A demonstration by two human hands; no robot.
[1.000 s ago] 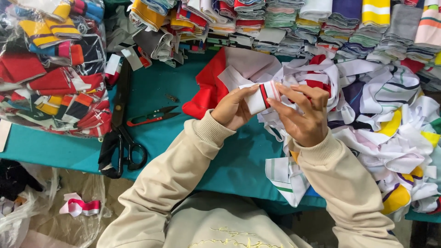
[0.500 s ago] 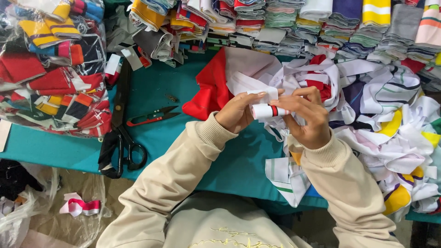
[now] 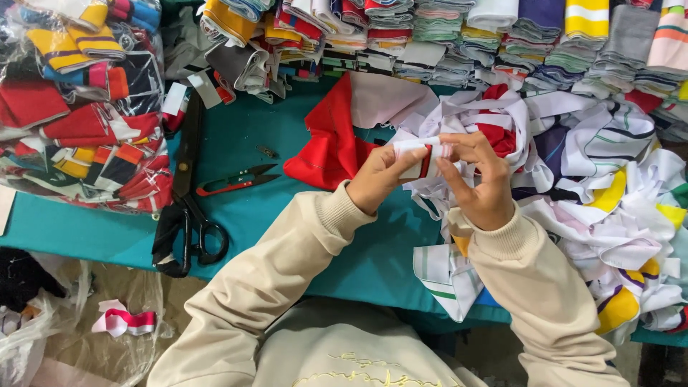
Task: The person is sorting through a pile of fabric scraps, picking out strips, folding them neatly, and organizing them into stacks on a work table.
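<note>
The folded white-and-red strip [image 3: 423, 159] has turned flatter; left hand [image 3: 378, 179] and right hand [image 3: 481, 183] both pinch it above the teal worktop [image 3: 287, 215].

A cream sweatshirt [image 3: 337, 351] covers the person — 2 long sleeves with ribbed cuffs, left cuff [image 3: 337, 211] at 11 o'clock of the right [image 3: 502, 240] — yellow stitching on the chest.

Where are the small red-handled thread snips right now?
In the head view, the small red-handled thread snips lie on the teal table, left of the left hand, beside the large black scissors.
</note>
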